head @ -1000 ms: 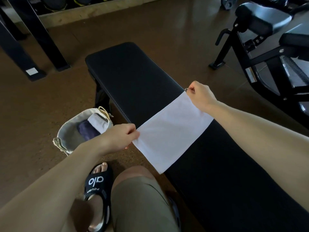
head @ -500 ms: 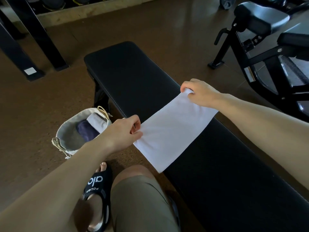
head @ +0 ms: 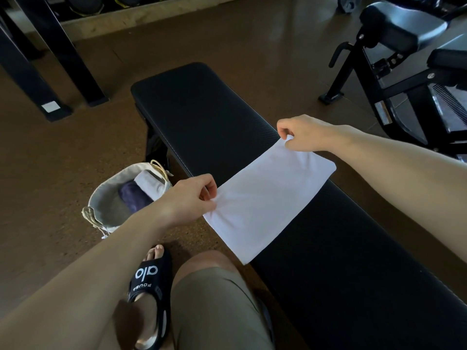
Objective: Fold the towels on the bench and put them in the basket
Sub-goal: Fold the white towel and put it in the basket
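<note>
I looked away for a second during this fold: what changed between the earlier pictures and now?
Little moved. The right hand shifted its grip on the towel's far corner, lifting it slightly. The left hand re-pinched the near corner. The towel stayed spread across the bench; the basket and its folded towels are unchanged.

Brown gym floor; black exercise machine with padded seat at upper right; black slanted frame legs upper left, one foot bearing a white label; pale wooden ledge along the top; black slide sandal with white "alo" lettering on a bare foot; khaki shorts over a bent knee
</note>
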`<state>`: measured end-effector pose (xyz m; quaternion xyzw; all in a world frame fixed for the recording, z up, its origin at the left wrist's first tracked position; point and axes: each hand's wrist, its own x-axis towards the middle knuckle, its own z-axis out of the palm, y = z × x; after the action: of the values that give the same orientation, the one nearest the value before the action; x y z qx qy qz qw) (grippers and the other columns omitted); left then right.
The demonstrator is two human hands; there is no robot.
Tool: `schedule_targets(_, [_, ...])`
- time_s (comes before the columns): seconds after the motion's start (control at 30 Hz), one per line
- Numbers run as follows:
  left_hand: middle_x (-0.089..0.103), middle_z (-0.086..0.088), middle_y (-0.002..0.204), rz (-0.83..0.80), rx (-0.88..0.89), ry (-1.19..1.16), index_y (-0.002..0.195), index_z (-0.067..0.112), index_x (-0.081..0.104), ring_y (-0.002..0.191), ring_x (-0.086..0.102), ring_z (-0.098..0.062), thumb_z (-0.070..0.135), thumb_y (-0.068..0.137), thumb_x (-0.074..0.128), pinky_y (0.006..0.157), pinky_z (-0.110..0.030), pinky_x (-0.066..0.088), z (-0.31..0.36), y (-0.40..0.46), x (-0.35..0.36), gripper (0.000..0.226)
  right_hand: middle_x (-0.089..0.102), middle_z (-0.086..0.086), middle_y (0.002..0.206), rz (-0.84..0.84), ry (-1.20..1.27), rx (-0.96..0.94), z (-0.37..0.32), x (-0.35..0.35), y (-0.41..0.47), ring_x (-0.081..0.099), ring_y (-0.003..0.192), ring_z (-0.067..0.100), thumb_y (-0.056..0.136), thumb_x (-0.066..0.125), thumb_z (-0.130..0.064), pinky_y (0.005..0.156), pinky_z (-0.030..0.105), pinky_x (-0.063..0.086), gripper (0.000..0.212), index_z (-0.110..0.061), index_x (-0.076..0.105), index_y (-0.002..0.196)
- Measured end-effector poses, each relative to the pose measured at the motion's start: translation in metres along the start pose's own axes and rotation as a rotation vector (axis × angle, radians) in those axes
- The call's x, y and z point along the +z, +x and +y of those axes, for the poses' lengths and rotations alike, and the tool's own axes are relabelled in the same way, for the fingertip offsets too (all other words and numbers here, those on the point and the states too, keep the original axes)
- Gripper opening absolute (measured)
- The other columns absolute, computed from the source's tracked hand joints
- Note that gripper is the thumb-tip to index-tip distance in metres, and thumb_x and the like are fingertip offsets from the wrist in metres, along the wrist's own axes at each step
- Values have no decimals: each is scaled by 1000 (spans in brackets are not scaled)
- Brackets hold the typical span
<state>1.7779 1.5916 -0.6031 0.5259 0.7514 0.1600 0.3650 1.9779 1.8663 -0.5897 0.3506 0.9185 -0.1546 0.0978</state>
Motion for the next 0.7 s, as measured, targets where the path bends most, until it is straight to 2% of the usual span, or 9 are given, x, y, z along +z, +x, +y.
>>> schedule_targets(0.17, [60, 6, 96, -13, -2, 8, 98, 28, 56, 84, 58, -11, 19, 95, 66, 64, -20, 42, 1, 1, -2, 15, 60, 9, 85, 13, 7, 35, 0, -4, 4, 54, 71, 22, 85, 66, -3, 57, 30, 44, 17, -16, 54, 83])
schedule_targets(0.4, [60, 6, 97, -4, -37, 9, 101, 27, 57, 85, 59, -12, 21, 96, 66, 63, -18, 41, 1, 1, -2, 12, 59, 2, 85, -7, 51, 4, -1, -6, 3, 55, 76, 16, 87, 62, -3, 60, 25, 41, 18, -20, 59, 81])
schedule_targets(0.6, [59, 7, 93, -6, -32, 17, 93, 27, 56, 84, 58, -12, 21, 96, 66, 65, -20, 41, 1, 1, -3, 12, 62, 5, 86, -22, 102, 50, 2, -7, 6, 58, 79, 21, 86, 66, -15, 67, 34, 49, 7, -18, 63, 80])
schedule_targets(0.7, [60, 5, 95, -11, -38, 37, 91, 26, 57, 84, 58, -13, 20, 96, 65, 65, -19, 40, 1, 1, -3, 11, 65, 5, 85, 1, 128, 64, 1, -9, 7, 61, 80, 20, 86, 68, -16, 68, 33, 51, 6, -16, 67, 80])
